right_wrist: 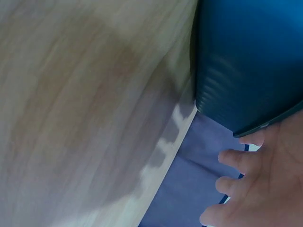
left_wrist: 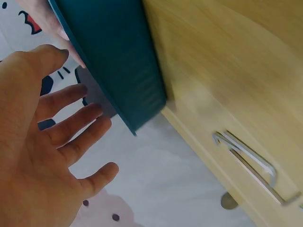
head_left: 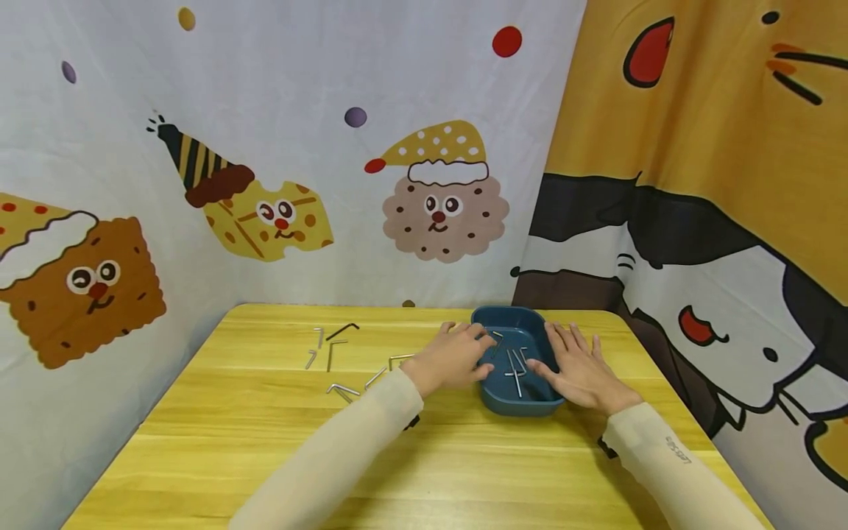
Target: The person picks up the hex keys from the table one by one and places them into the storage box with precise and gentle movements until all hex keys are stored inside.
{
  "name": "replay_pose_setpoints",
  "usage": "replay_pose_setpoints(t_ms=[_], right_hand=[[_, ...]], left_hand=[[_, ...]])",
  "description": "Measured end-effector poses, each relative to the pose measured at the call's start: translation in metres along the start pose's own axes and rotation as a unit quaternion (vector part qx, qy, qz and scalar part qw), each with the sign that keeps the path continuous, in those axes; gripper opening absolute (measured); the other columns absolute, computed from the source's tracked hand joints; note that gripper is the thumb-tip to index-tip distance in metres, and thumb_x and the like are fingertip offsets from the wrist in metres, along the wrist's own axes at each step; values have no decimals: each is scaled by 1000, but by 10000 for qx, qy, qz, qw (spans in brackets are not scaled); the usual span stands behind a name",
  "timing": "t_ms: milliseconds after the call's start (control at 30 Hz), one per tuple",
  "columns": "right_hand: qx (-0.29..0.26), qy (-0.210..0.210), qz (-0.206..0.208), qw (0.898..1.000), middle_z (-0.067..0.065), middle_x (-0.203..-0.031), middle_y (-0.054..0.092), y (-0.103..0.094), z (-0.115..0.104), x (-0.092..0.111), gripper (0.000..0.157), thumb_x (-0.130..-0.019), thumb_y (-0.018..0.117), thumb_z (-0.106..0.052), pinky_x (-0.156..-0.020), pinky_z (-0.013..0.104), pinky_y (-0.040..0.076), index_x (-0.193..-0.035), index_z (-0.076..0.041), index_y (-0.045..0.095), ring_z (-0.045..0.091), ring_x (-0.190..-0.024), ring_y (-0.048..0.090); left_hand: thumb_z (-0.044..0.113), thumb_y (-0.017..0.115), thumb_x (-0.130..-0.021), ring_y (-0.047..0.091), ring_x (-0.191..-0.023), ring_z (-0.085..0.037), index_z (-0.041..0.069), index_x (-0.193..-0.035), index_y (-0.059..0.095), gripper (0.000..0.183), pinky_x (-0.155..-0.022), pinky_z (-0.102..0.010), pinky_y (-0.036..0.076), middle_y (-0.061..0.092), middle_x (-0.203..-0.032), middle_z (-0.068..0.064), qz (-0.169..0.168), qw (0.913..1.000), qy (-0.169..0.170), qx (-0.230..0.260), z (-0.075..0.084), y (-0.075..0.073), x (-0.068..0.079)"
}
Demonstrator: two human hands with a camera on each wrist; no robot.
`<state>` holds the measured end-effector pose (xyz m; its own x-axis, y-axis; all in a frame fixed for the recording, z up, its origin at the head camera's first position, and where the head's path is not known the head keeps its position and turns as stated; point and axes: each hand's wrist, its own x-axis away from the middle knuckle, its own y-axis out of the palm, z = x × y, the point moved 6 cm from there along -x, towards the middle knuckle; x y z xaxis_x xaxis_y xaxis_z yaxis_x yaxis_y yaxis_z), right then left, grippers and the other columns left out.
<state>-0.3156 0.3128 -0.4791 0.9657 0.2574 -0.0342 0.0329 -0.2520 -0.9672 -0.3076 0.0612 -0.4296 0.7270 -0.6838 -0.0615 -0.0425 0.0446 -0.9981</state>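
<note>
A dark blue bin (head_left: 522, 407) stands on the table, with several hex keys (head_left: 519, 383) lying on its floor. My left hand (head_left: 457, 357) is at the bin's left rim, fingers spread; in the left wrist view its palm and loosely bent fingers (left_wrist: 78, 137) hold nothing. On the other side, my right hand (head_left: 583, 372) has its fingers stretched out along the right rim, its thumb over the edge. The right wrist view shows the right palm (right_wrist: 279, 165) right at the bin's upper edge.
Left of the bin, several loose hex keys lie on the wooden table (head_left: 265, 442), among them a black hex key (head_left: 342, 331) near the back. Some are partly hidden by the left forearm. A printed curtain (head_left: 344, 59) hangs behind the table and along its right side.
</note>
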Motion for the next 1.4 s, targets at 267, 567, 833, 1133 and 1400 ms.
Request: replay_pose_setpoints(t_ms=[267,567,833,1133,1400], right_hand=[[-136,86,0,9999,34,-190,23,-2,2,2,103,-117,53,-71,-134,94,-1,-185,-1,23,66,-177,9],[-122,124,75,9998,36,-190,22,-4,1,-5,97,-118,52,-67,-135,93,2,-182,2,29,64,-177,11],[-122,169,50,9998,38,-188,23,-1,2,-9,101,-118,50,-71,-135,93,5,-181,5,28,64,-177,12],[-139,200,-60,9997,37,-189,23,-2,3,-8,105,-116,51,-73,-134,94,6,-185,0,20,66,-176,13],[-111,185,-91,9997,37,-189,23,-2,2,-11,106,-116,50,-76,-134,94,5,-186,-2,19,65,-176,12]], left_hand=[[49,63,-120,59,-159,-28,23,-165,66,52,-138,-63,43,62,-170,-2,145,9994,-270,177,-26,3,24],[46,63,-121,61,-157,-35,21,-163,67,49,-136,-70,43,63,-167,-7,180,9968,-541,559,-65,6,63],[36,70,-118,64,-154,-41,13,-160,69,47,-135,-74,42,67,-164,-13,60,9929,-834,842,-103,15,99],[29,73,-117,72,-142,-40,9,-154,73,42,-123,-75,53,73,-154,-15,116,9928,-949,717,-133,22,137],[27,75,-115,79,-114,-31,7,-143,79,35,-108,-66,66,76,-139,-13,125,9914,-1134,648,-147,18,166]])
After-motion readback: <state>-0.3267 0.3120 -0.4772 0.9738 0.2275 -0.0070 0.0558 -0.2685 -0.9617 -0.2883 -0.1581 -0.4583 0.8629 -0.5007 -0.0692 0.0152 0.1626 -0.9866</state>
